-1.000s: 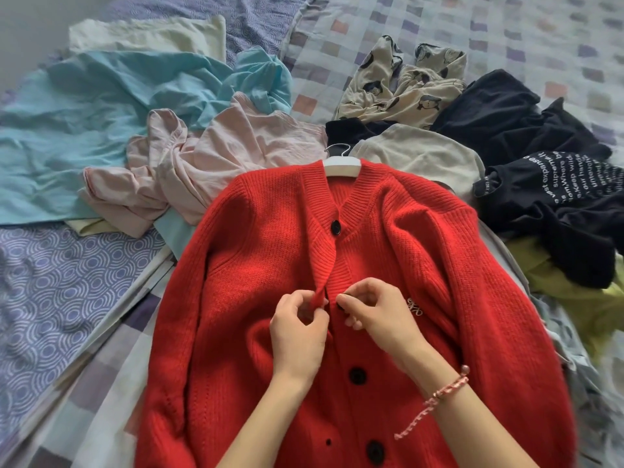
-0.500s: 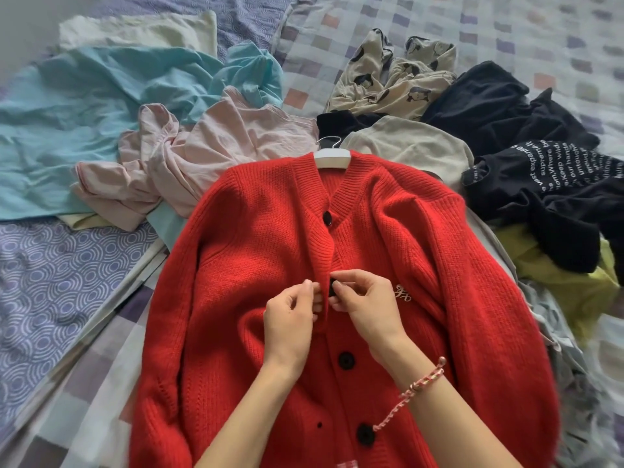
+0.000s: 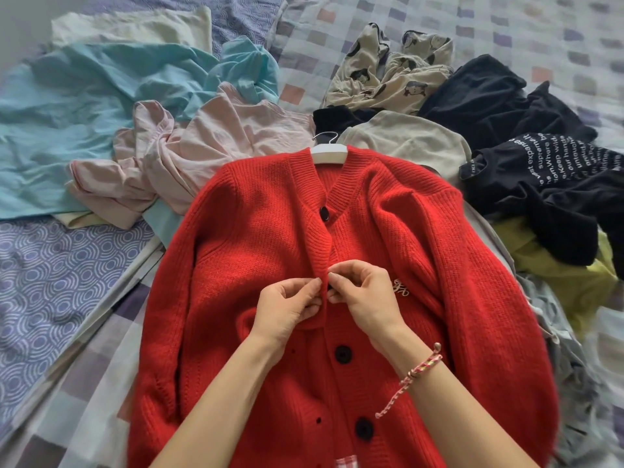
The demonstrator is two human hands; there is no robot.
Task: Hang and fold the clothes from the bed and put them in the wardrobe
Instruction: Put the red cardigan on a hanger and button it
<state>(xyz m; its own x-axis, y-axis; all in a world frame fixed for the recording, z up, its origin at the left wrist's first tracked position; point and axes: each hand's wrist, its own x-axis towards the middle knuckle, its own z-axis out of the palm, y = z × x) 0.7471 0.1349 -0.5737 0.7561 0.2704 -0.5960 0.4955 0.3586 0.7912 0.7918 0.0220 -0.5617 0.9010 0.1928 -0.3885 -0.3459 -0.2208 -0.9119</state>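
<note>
A red knitted cardigan (image 3: 256, 251) with black buttons lies face up on the bed, on a white hanger (image 3: 329, 153) whose hook shows above the collar. My left hand (image 3: 287, 309) pinches the left front edge of the cardigan at chest height. My right hand (image 3: 366, 295) pinches the right front edge against it, fingertips touching at the placket; the button there is hidden by my fingers. The top button (image 3: 325, 212) is fastened. Two lower buttons (image 3: 342, 353) show below my hands.
Loose clothes ring the cardigan: a pink top (image 3: 189, 153), a light blue garment (image 3: 84, 96), a beige printed piece (image 3: 388, 72), a cream top (image 3: 405, 140), black clothes (image 3: 540, 170) and a yellow-green one (image 3: 567, 275). The checked bedspread (image 3: 439, 18) lies beyond.
Both hands have stayed at the second button, the fingertips now pressed closer together over it. The camera view has shifted slightly.
</note>
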